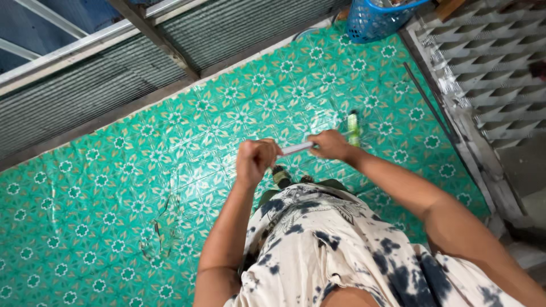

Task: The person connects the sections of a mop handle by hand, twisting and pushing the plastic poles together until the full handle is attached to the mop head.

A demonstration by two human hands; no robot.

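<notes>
Both hands are raised in front of my chest over a green patterned floor covering (142, 170). My left hand (256, 160) is closed around one end of a short pale stick-like object (297, 148). My right hand (330, 144) grips the other end of it. A small clear bottle with a green cap (354, 128) lies on the floor just beyond my right hand. What the pale object is cannot be made out.
A blue plastic basket (372, 18) stands at the top. Corrugated metal sheeting (85, 91) with a metal frame runs along the upper left. A patterned concrete block wall (489, 68) lines the right side. My foot (280, 176) shows below the hands.
</notes>
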